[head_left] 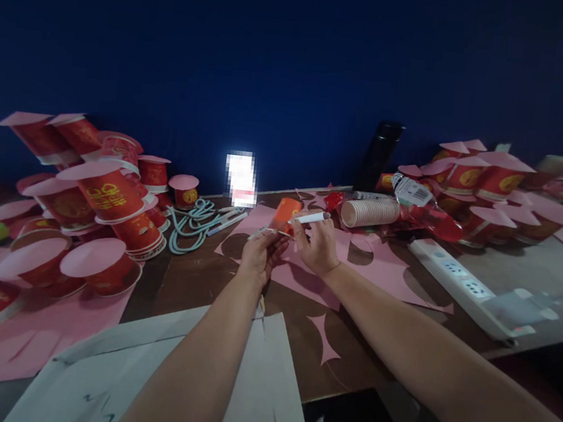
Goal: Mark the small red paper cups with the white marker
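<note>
Both my hands are stretched out over the brown table point(193, 282). My left hand point(257, 257) is closed round the lower part of a small red paper cup point(285, 213) and a thin white strip. My right hand point(316, 245) is closed on a white marker-like stick point(311, 218) whose tip sits against the cup's side. Under the hands lies pink paper point(381, 265) with round holes cut out of it.
Piles of red cups capped with pink paper discs stand at the left point(106, 196) and back right point(496, 176). A sleeve of stacked cups point(369, 213), a white power strip point(460, 277), looped cords point(189, 225), a dark bottle point(378, 155) and a white bag point(243, 381) surround me.
</note>
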`<state>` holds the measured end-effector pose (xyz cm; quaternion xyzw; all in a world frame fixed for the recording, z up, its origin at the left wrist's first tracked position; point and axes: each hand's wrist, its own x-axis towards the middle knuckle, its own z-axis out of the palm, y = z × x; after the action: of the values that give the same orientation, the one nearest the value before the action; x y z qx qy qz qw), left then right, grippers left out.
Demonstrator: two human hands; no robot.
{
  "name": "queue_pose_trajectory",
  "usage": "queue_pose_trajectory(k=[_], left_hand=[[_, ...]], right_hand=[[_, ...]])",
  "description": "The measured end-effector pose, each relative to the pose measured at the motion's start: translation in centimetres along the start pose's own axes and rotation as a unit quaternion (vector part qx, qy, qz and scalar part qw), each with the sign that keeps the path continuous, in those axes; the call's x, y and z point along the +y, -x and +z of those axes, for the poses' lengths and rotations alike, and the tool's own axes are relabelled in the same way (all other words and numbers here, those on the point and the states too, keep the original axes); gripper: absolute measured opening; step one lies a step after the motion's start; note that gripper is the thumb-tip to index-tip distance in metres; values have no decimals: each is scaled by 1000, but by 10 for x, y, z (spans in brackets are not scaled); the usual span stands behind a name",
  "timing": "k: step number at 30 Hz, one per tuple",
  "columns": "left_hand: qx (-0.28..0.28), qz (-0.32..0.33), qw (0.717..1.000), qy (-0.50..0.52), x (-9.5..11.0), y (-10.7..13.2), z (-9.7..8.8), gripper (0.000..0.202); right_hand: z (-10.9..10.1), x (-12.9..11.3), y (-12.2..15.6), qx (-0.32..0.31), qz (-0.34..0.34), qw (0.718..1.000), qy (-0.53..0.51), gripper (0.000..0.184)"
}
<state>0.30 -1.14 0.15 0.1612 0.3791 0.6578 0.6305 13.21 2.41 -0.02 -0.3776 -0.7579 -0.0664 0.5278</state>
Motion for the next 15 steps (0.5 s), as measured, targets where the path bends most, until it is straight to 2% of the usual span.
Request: queue_pose_trajectory(k=[11, 15], left_hand=[[-7, 10, 1000, -5, -1, -2, 0, 4], [-2, 9, 1000, -4, -1, -2, 0, 3]], right_hand=[[-1, -3, -1, -9, -13, 1000, -5, 20], [-1, -2, 0, 1, -4, 1000, 7, 16]])
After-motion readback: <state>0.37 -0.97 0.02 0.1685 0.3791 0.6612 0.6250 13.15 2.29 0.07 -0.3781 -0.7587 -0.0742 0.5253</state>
